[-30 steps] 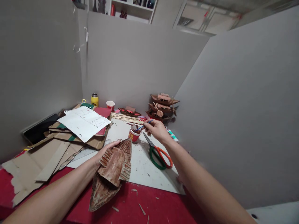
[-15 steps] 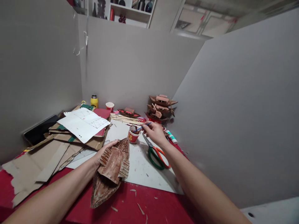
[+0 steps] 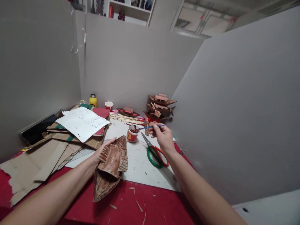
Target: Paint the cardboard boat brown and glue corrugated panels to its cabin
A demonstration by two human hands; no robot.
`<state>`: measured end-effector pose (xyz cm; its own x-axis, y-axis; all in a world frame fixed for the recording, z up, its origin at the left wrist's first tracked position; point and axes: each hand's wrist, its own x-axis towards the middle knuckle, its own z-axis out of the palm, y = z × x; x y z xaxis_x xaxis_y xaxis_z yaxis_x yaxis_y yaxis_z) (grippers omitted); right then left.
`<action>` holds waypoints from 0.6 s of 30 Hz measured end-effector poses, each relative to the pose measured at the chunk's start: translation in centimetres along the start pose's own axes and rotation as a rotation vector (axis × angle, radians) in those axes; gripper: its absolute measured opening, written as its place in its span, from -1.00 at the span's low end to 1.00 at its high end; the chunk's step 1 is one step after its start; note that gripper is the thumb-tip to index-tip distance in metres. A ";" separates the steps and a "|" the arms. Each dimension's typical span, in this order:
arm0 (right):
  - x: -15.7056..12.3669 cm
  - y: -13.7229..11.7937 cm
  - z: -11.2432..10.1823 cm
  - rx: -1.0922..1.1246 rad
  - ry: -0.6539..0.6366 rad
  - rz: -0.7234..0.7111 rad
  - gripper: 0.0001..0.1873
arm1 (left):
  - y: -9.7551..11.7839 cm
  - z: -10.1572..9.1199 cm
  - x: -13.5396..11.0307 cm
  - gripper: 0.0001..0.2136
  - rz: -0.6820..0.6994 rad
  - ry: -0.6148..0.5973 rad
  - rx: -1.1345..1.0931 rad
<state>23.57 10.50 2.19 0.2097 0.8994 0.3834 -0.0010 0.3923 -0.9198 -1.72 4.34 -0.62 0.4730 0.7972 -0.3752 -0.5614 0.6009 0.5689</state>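
My left hand point(image 3: 101, 151) grips a brown-painted corrugated cardboard boat point(image 3: 110, 165) from its left side, holding it over the edge of a white sheet point(image 3: 142, 165). My right hand point(image 3: 162, 136) pinches a thin blue-handled paintbrush point(image 3: 150, 127). The brush tip points left at a small red paper cup of brown paint point(image 3: 131, 134). Green and orange scissors point(image 3: 155, 153) lie just below my right hand.
Finished cardboard boats point(image 3: 160, 107) are stacked at the back by the grey partition. Cardboard sheets point(image 3: 47, 156) and a white drawing point(image 3: 81, 122) pile up on the left. A yellow bottle point(image 3: 93, 100), another paper cup point(image 3: 109, 106) and a bundle of sticks point(image 3: 126, 118) stand behind.
My right hand has drawn back to the right from the paint cup, lifting the brush tip out of it. The boat in my left hand has shifted slightly left.
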 end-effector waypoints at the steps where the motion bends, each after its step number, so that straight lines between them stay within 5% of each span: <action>1: -0.2 -0.2 -0.2 0.044 0.013 0.027 -0.66 | 0.0 -0.1 0.1 -0.77 -0.003 0.000 -0.005; 18: -9.1 -4.1 -1.2 0.404 -0.190 0.470 -0.71 | -0.9 0.1 -0.4 -0.68 -0.155 0.005 0.012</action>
<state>22.82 0.50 2.41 -0.0792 0.9968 -0.0106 -0.4258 -0.0435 -0.9038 -1.37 3.49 -0.90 0.5501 0.6952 -0.4627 -0.4740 0.7161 0.5124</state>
